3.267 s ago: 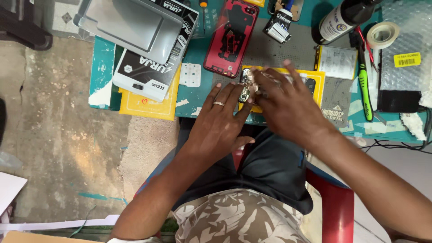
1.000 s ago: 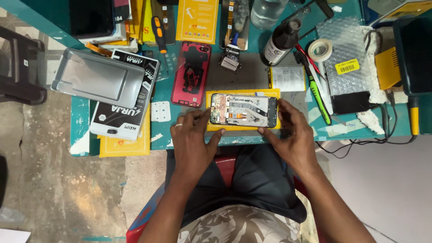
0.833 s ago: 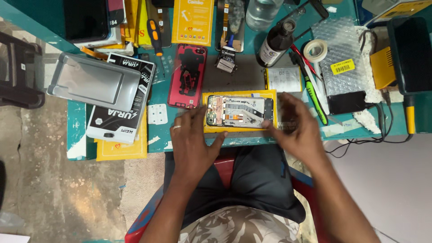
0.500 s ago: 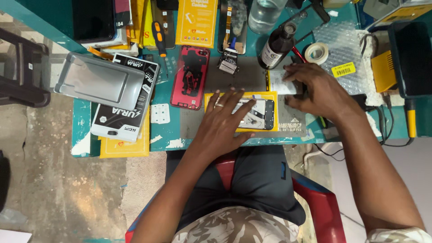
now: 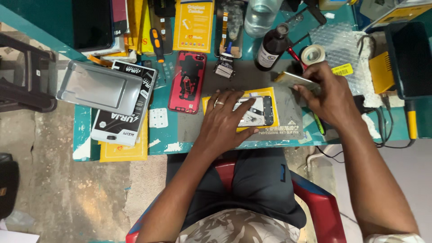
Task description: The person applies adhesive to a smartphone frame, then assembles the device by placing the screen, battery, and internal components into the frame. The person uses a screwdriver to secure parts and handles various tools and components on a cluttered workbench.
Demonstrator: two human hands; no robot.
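Left hand [image 5: 223,118] flat, fingers spread, pressing the opened grey phone body [image 5: 257,111] onto a yellow card [image 5: 275,118] on the grey mat [image 5: 252,83] — right hand [image 5: 327,95] pinches a thin metallic plate [image 5: 294,80].

The left hand [image 5: 223,118] is covering most of the opened phone [image 5: 256,111], so only its right end is showing on the yellow pad [image 5: 272,118]. The right hand [image 5: 327,95] is hiding the near end of the thin flat piece [image 5: 293,80] it is pinching, and that piece is blurring, so it is perhaps a screen panel. The top edge is cutting off the clear bottle [image 5: 259,17], the dark tablet [image 5: 92,24] and the yellow packets [image 5: 194,24]. The tiny parts inside the red phone shell [image 5: 186,81] are too small to tell.
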